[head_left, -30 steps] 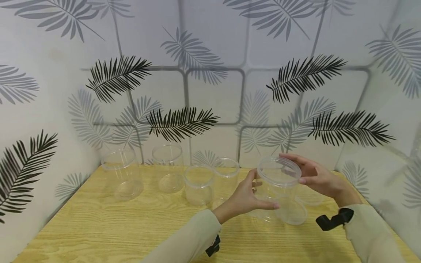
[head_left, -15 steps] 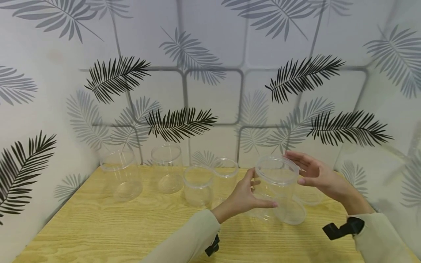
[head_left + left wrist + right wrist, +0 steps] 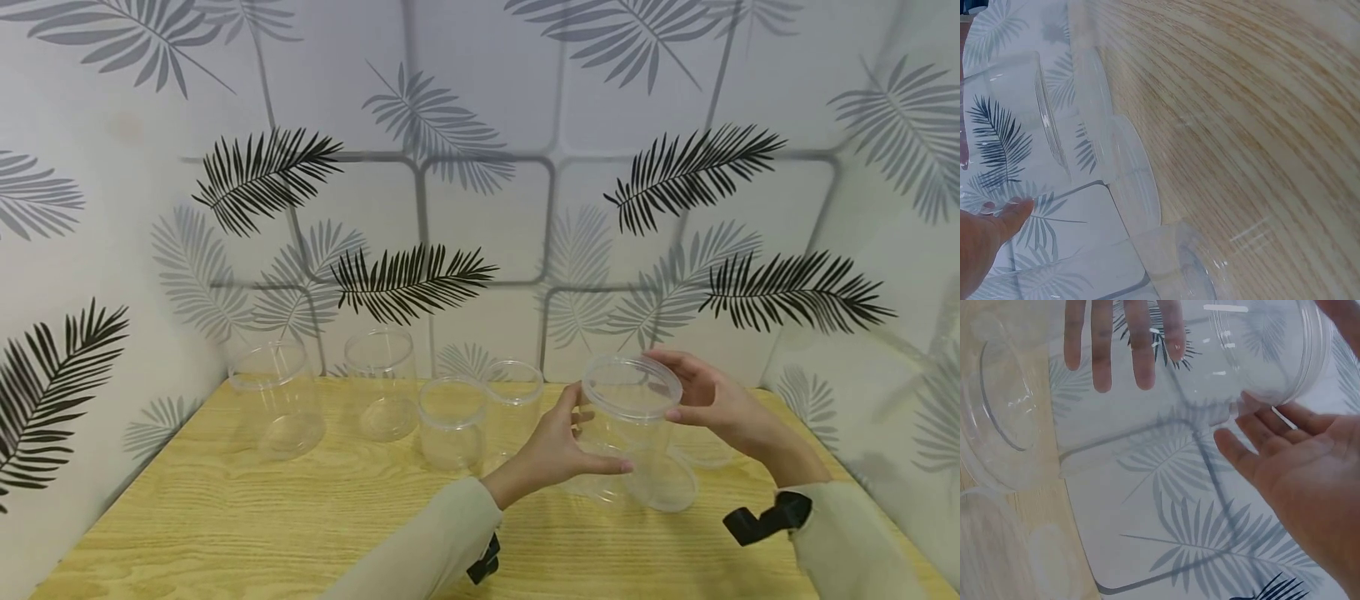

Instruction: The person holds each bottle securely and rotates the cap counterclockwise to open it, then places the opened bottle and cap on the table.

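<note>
A clear plastic jar is held upright above the table in the head view. My left hand grips its body, thumb in front and fingers behind; those fingers show through the jar wall in the right wrist view. On top sits a thick clear rim that looks like a lid. My right hand holds this lid's right side, with the thumb at the near edge and the fingers behind. In the left wrist view the jar is at the left, close to my left thumb.
Clear discs lie on the wooden table below the jar, one in front and one behind. To the left stand two tall jars, a short jar and a narrow jar. A patterned wall stands behind.
My right hand moved slightly off the lid to the right, then came back to its edge. My left hand and the jar have hardly moved.
</note>
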### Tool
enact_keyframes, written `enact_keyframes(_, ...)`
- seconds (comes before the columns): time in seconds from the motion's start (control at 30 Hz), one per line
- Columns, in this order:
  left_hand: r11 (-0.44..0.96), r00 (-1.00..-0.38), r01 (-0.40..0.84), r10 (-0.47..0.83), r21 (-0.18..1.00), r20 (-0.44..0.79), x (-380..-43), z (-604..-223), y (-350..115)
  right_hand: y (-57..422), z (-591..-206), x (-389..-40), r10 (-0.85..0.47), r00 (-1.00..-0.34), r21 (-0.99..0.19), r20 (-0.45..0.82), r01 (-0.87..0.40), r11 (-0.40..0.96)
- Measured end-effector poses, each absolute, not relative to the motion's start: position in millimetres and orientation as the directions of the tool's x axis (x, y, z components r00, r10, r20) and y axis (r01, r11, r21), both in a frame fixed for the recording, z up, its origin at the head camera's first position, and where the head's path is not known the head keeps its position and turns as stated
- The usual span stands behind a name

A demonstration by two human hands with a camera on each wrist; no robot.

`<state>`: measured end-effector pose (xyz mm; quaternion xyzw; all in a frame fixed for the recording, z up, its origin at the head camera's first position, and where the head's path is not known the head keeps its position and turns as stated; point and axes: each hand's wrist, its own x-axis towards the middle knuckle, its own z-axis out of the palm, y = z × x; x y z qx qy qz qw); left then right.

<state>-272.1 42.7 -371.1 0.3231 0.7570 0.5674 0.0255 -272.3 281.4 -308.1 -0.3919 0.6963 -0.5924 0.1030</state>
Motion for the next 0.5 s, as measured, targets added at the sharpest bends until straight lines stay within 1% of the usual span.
enact_keyframes(0.17, 0.146, -0.785, 0.458, 0.529, 0.877, 0.322, -272.4, -371.1, 42.7, 286.3, -311.8, -283.8, -0.753, -0.570, -0.931, 0.329, -0.329, -0.159)
enact_keyframes(0.27, 0.142, -0.783, 0.454, 0.534, 0.880, 0.318, -272.1, -371.0, 42.7, 287.9, -313.3, -287.8, -0.785, -0.523, -0.937, 0.333, -0.280, -0.211)
enact_keyframes(0.4, 0.144, -0.783, 0.450, 0.538, 0.882, 0.312, -271.6, -370.6, 42.6, 288.0, -314.0, -289.7, -0.808, -0.483, -0.938, 0.336, -0.252, -0.240)
enact_keyframes(0.5, 0.148, -0.783, 0.458, 0.535, 0.877, 0.319, -271.7, -369.8, 42.6, 288.5, -313.5, -289.3, -0.806, -0.484, -0.935, 0.342, -0.264, -0.238)
